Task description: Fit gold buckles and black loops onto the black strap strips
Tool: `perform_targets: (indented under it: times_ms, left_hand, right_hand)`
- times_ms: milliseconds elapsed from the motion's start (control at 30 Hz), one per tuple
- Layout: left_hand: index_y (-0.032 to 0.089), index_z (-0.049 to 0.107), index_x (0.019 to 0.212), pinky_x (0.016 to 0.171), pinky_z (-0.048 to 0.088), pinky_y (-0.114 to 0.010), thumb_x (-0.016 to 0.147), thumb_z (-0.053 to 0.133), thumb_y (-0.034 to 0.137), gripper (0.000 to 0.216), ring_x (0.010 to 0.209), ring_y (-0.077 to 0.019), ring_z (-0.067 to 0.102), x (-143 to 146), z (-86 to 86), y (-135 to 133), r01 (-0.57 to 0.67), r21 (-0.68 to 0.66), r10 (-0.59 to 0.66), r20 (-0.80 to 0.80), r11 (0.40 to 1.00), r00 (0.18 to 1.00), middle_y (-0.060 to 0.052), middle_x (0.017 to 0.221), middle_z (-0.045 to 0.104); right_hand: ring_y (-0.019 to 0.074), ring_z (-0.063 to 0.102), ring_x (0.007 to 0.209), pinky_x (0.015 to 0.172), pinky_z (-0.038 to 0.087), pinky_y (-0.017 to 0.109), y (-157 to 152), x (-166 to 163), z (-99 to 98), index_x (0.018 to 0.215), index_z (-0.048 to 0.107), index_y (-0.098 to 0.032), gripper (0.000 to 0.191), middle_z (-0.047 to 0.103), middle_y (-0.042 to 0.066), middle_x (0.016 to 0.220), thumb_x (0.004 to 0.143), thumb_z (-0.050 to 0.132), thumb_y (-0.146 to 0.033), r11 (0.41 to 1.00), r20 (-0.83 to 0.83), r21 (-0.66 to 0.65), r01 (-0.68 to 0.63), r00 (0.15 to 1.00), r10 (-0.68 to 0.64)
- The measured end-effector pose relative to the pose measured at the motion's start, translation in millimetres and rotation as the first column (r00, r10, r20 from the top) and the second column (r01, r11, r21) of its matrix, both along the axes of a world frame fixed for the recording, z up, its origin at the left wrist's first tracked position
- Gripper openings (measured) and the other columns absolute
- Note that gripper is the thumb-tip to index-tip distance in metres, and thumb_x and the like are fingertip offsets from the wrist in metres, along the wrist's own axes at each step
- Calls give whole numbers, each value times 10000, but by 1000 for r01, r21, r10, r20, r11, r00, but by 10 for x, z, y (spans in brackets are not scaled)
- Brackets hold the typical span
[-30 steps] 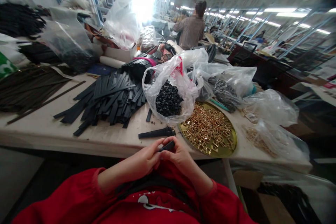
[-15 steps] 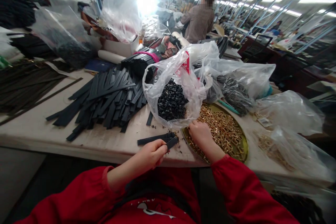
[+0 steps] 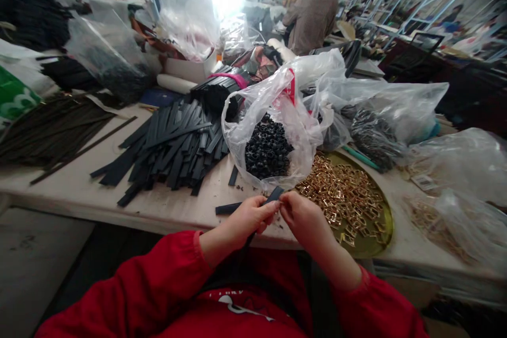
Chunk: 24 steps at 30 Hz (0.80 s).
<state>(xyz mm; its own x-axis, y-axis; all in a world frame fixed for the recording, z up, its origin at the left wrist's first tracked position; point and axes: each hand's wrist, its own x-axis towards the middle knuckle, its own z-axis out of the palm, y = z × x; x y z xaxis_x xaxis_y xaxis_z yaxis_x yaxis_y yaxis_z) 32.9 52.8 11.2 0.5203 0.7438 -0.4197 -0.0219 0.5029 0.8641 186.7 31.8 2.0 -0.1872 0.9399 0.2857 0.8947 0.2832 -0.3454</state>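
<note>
Gripping a black strap (image 3: pixel 274 194), the left hand (image 3: pixel 247 219) aims its long axis at the pinched, touching right hand (image 3: pixel 306 217).

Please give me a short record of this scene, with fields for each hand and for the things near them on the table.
left hand: fingers closed on a black strap, held by the table edge
right hand: fingers pinched at the strap's upper end
behind hands: clear bag of black rings
right: round gold tray of gold buckles
left: pile of black straps
under hands: second strap lying flat
background: co-worker, back turned
</note>
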Motion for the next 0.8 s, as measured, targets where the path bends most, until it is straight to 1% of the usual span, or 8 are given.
perform_targets:
  times_ms: [167, 367, 433, 500, 600, 667, 733, 800]
  left_hand:
    - [166, 419, 602, 394, 198, -191, 665, 585, 411, 302, 395, -38, 295, -89, -6, -130, -76, -6, 76, -39, 997, 996, 83, 471, 360]
    - [169, 413, 608, 393, 202, -192, 655, 565, 353, 243, 386, -34, 307, -121, -32, -286, -129, -136, 139, 67, 982, 988, 81, 501, 379]
    - [170, 412, 609, 390, 199, -192, 651, 555, 332, 220, 388, -36, 300, -141, -15, -319, -140, -116, 147, 58, 983, 987, 83, 497, 372]
    - [169, 424, 609, 388, 191, -194, 644, 551, 320, 201, 394, -42, 295, -190, 19, -335, -93, -66, 94, 17, 994, 995, 82, 482, 366]
    - [162, 459, 610, 384, 170, -204, 619, 543, 284, 148, 394, -49, 278, -304, 75, -337, 67, -13, -68, -63, 998, 996, 81, 457, 356]
    - [153, 498, 635, 383, 157, -211, 607, 526, 259, 113, 390, -51, 258, -377, 98, -336, 191, -5, -191, -96, 982, 977, 83, 450, 342]
    - [142, 543, 695, 387, 154, -214, 620, 515, 257, 140, 392, -54, 251, -428, 112, -339, 297, 33, -289, -150, 954, 946, 83, 454, 337]
    - [140, 568, 757, 399, 179, -211, 654, 513, 284, 185, 412, -63, 280, -460, 120, -348, 344, 130, -306, -245, 930, 920, 77, 479, 360]
  right_hand:
    - [174, 569, 708, 641, 436, 265, -142, -192, -27, 767, 545, -184, 180, 614, 64, 755, 853, 392, -144, 984, 73, 84, -158, 986, 152]
    - [209, 575, 856, 748, 472, 327, -320, -251, -27, 880, 590, -169, 181, 623, 110, 949, 844, 418, -123, 972, 100, 177, -153, 985, 137]
    - [213, 577, 883, 770, 472, 339, -366, -242, 5, 900, 601, -167, 187, 622, 117, 986, 845, 427, -129, 969, 99, 173, -179, 981, 164]
    - [221, 575, 923, 794, 466, 356, -398, -213, 63, 892, 615, -169, 182, 615, 128, 1040, 852, 438, -155, 964, 78, 152, -217, 975, 207]
    - [196, 584, 904, 775, 467, 328, -435, -165, 166, 863, 629, -188, 168, 622, 105, 1032, 858, 461, -191, 941, -52, 29, -337, 940, 339]
    - [160, 592, 833, 729, 466, 284, -464, -161, 200, 829, 632, -202, 151, 637, 67, 936, 850, 483, -196, 897, -216, -77, -436, 885, 412]
    - [139, 585, 771, 691, 458, 259, -496, -188, 178, 770, 628, -202, 101, 631, 36, 838, 815, 538, -194, 872, -401, -153, -465, 836, 376]
    - [125, 571, 703, 635, 450, 240, -525, -235, 112, 716, 608, -195, 37, 609, 9, 756, 753, 608, -198, 887, -585, -224, -403, 784, 209]
